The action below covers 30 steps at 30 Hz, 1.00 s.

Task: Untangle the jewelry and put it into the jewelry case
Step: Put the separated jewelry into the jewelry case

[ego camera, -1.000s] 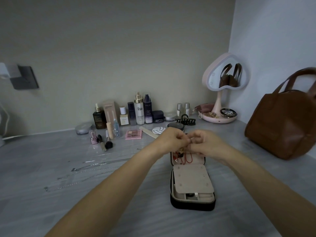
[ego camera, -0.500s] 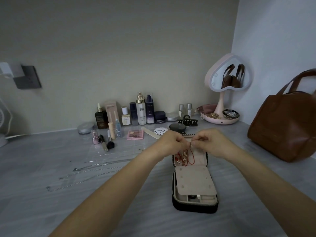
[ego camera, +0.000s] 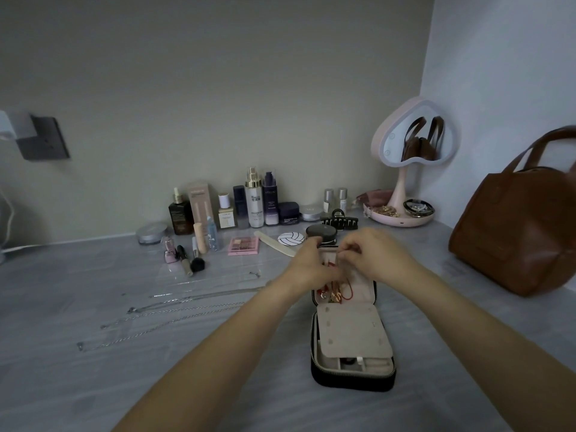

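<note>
A black zip jewelry case (ego camera: 352,374) lies open on the grey table, its beige inner flap (ego camera: 352,333) folded over the near half. Red cord and gold jewelry (ego camera: 335,293) hang inside the far lid. My left hand (ego camera: 307,268) and my right hand (ego camera: 374,260) meet over that lid, fingers curled and pinching the jewelry at its top. What exactly sits between the fingertips is too small to make out. Several thin silver chains (ego camera: 174,310) lie stretched out on the table to the left.
Cosmetic bottles (ego camera: 254,202), a pink palette (ego camera: 244,245), brushes and a black hair claw (ego camera: 339,221) line the back wall. A pink mirror (ego camera: 411,135) on a tray stands at the back right, and a brown handbag (ego camera: 517,232) stands at the right.
Both hands have sunk lower onto the case's far lid, the left one dropping over the red cord. The camera has tilted slightly.
</note>
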### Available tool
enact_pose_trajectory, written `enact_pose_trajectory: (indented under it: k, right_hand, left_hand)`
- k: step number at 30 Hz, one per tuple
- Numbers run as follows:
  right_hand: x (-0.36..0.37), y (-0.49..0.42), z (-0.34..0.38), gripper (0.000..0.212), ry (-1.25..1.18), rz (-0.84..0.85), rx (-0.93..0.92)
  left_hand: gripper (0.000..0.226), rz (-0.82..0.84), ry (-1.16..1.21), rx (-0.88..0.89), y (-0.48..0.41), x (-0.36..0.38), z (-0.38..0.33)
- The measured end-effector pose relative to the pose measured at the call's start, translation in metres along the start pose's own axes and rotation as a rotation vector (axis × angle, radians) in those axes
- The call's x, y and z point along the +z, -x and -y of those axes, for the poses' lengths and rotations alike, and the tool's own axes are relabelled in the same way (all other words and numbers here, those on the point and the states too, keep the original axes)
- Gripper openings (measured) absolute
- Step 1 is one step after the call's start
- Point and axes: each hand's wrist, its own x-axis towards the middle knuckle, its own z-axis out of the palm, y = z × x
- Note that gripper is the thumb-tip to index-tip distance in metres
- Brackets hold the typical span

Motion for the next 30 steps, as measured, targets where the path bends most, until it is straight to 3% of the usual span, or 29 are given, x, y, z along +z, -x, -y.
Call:
enact_pose_trajectory:
  k: [6, 13, 17, 26, 30]
  right_hand:
    - [0.009, 0.000, 0.004, 0.012, 0.039, -0.023, 0.024]
    - [0.008, 0.004, 0.002, 0.018, 0.164, -0.176, 0.082]
    - [0.010, 0.004, 0.002, 0.024, 0.170, -0.201, 0.135]
    - [0.021, 0.026, -0.008, 0.026, 0.072, -0.068, 0.216]
    - [0.021, 0.036, -0.012, 0.027, 0.036, -0.024, 0.242]
  left_hand:
    - [0.048, -0.187, -0.049, 0.067, -0.006, 0.011, 0.006]
    - [0.040, -0.186, 0.045, 0.112, -0.010, 0.009, 0.016]
    - [0.020, -0.184, 0.153, 0.093, -0.009, 0.013, 0.016]
    - [0.037, -0.141, 0.213, 0.103, -0.005, 0.014, 0.019]
    - [0.055, -0.101, 0.217, 0.098, 0.003, 0.012, 0.021]
